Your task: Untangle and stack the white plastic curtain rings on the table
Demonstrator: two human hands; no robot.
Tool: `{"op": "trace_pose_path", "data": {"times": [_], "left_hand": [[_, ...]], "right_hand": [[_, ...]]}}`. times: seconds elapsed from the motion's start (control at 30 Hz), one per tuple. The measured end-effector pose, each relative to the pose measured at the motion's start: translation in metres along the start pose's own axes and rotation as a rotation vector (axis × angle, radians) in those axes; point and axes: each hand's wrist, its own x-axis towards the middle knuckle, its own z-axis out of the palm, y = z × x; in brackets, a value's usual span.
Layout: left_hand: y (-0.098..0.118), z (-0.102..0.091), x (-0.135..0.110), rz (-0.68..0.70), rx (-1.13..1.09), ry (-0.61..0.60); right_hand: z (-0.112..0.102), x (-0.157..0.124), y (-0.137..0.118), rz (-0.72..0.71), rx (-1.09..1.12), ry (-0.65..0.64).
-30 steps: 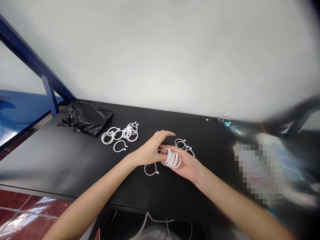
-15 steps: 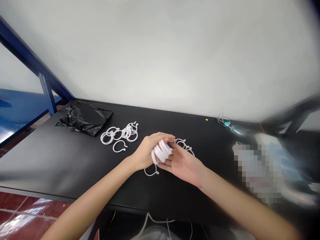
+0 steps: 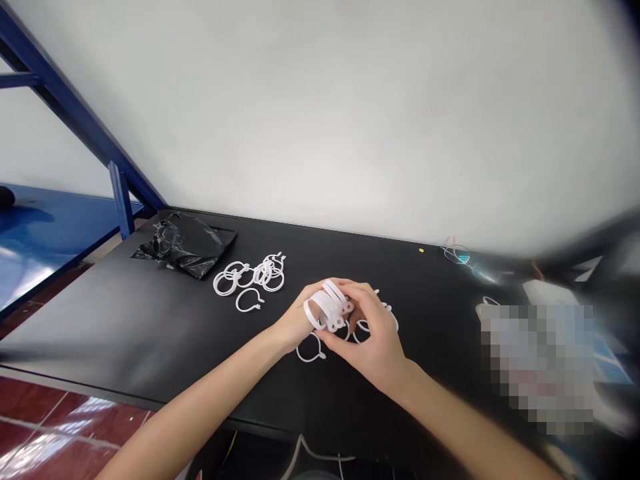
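Note:
My left hand is closed round a stack of several white plastic rings threaded over its fingers. My right hand curls over the right side of that stack, fingertips pinching at the rings. A single open white ring lies on the black table just below my hands. A few more loose rings peek out from behind my right hand. A pile of white rings lies further left on the table.
A crumpled black plastic bag lies at the table's back left. Glasses rest near the back edge by the white wall. A blurred-out patch covers the right side. Blue metal frame stands at left.
The ring stack passed from my right hand onto my left hand's fingers. My right hand then came back over the stack and closed on it. The view shifted slightly.

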Motion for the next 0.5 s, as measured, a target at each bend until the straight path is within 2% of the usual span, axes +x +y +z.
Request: {"op": "trace_pose_path", "data": {"times": [0.13,0.23,0.33,0.4,0.5], "left_hand": [[0.003,-0.003,-0.001,0.042,0.158,-0.081],[0.008,-0.012,-0.002,0.168,0.484,-0.104],[0.010,-0.016,-0.002,0.232,0.757,-0.058],[0.011,-0.015,-0.003,0.226,0.788,-0.004],[0.008,-0.010,-0.002,0.216,0.664,0.037]], "right_hand": [[0.005,0.006,0.000,0.184,0.085,-0.089],[0.000,0.007,0.000,0.256,0.107,-0.197],[-0.006,0.008,0.002,0.311,0.067,-0.277],[-0.008,0.009,0.004,0.382,0.144,-0.289],[-0.004,0.008,0.009,0.476,0.426,-0.324]]}}
